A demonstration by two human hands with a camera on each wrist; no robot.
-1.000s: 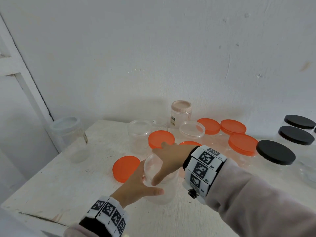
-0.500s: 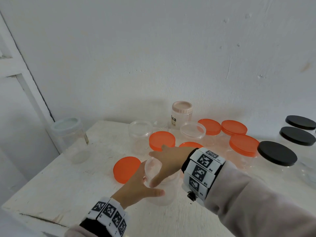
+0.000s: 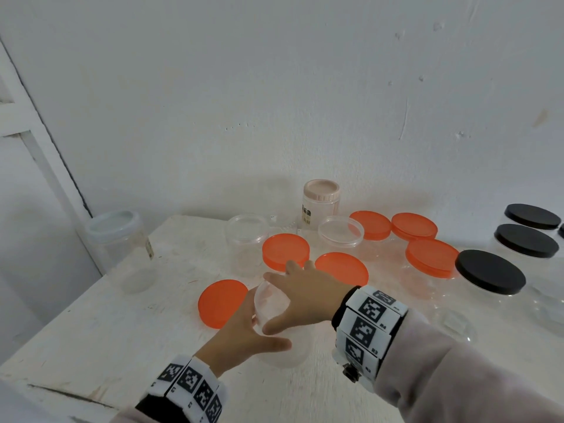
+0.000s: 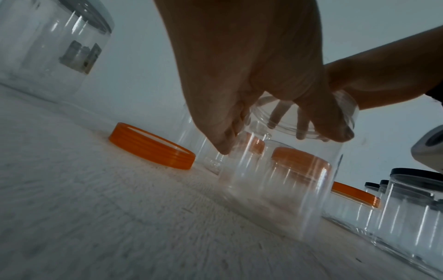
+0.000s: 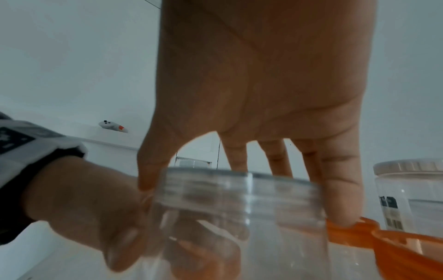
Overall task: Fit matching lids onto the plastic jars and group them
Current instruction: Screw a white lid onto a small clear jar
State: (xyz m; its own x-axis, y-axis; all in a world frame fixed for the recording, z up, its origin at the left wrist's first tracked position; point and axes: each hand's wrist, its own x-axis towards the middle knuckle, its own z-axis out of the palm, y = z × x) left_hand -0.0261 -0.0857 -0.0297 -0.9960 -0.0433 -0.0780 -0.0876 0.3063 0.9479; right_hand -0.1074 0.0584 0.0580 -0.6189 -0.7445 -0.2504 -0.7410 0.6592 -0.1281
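Observation:
A clear plastic jar stands upright on the white table, near its front. My left hand grips the jar's body from the left, thumb across its front. My right hand comes over the top, and its thumb and fingers curl round a clear lid that sits on the jar's mouth. The left wrist view shows the same jar with fingers round its neck. A loose orange lid lies flat just left of the jar.
Behind the hands stand several orange-lidded jars, a clear-lidded jar, an open clear jar and a pink-lidded jar. Black-lidded jars fill the right side. A tall pale-lidded jar stands at the table's left edge.
Both hands stay on the clear jar and its lid. The right hand has shifted only slightly on the lid, and the jar stands where it was.

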